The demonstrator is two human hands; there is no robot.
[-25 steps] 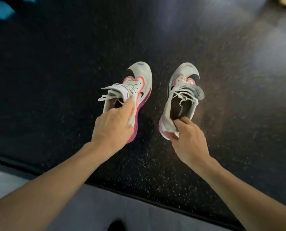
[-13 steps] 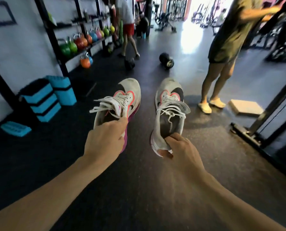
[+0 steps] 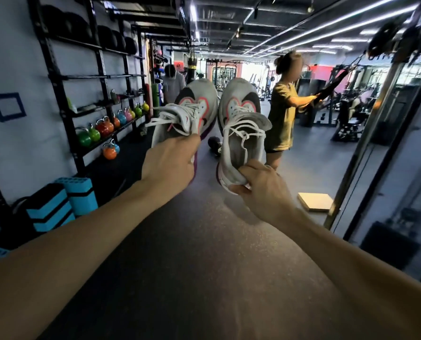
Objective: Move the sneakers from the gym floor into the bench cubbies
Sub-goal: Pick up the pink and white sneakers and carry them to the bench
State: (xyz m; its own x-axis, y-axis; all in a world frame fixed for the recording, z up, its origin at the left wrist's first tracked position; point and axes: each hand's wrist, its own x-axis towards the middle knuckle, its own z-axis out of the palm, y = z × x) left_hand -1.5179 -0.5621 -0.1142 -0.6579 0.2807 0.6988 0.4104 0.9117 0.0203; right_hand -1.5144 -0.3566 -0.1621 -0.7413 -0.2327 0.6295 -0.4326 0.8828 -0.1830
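I hold two white sneakers with pink trim up in the air, toes pointing away from me. My left hand [image 3: 170,163] grips the left sneaker [image 3: 192,111] at its collar, laces hanging loose to the left. My right hand [image 3: 261,190] pinches the heel of the right sneaker [image 3: 241,123], whose opening faces me. The two shoes hang side by side, nearly touching at the toes. No bench or cubby shows in this view.
A black wall rack [image 3: 99,99] with coloured kettlebells [image 3: 104,128] lines the left. Blue step blocks [image 3: 55,207] stand below it. A person in a yellow shirt [image 3: 282,114] pulls a cable ahead right, another person [image 3: 172,82] stands farther back. A metal upright [image 3: 366,133] and a wooden block [image 3: 316,201] are at right.
Both sneakers have risen from the dark floor to chest height. My view has tilted up from the floor to the gym room ahead.
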